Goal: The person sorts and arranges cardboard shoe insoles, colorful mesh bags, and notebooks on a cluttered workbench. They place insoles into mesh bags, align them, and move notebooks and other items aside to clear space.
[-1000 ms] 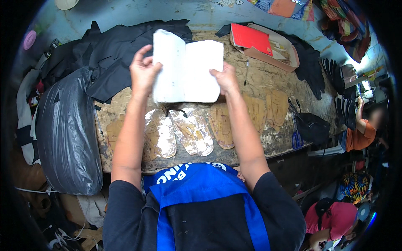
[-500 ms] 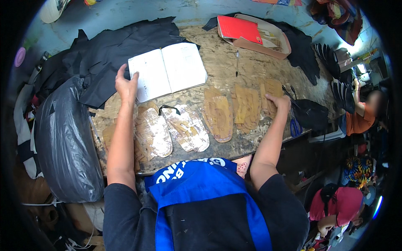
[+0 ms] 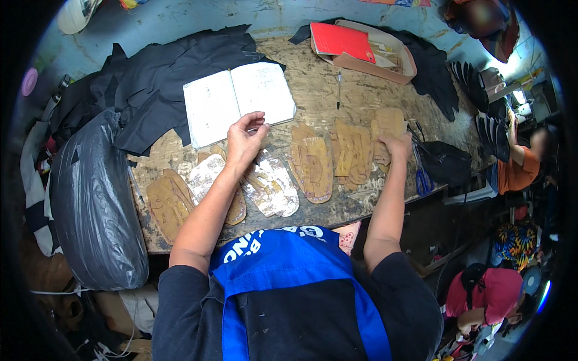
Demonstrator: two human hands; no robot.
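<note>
My left hand (image 3: 245, 141) hovers by the lower edge of an open notebook (image 3: 209, 111), fingers loosely bent and apart, holding nothing. Under and beside that forearm lie a stack of brown pattern pieces (image 3: 168, 201) and two stacks with worn white faces, one of them a whitish pattern stack (image 3: 274, 189). Further right are a brown sole-shaped stack (image 3: 316, 171) and another brown stack (image 3: 354, 153). My right hand (image 3: 397, 146) is closed on the lower part of the rightmost brown pattern stack (image 3: 390, 120); its fingertips are partly hidden.
A pen (image 3: 338, 90) lies above the stacks. At the back sits a box (image 3: 385, 75) with a red folder (image 3: 342, 42). Black sheet material (image 3: 180, 66) covers the back left, beside a stuffed plastic bag (image 3: 96, 204). Blue-handled scissors (image 3: 424, 180) and a black cloth (image 3: 448, 163) lie right. Co-workers sit beyond.
My left hand has moved right from the notebook's left edge to its lower middle, uncovering the leftmost brown stack. My right hand stays at the rightmost stack, shifted slightly left.
</note>
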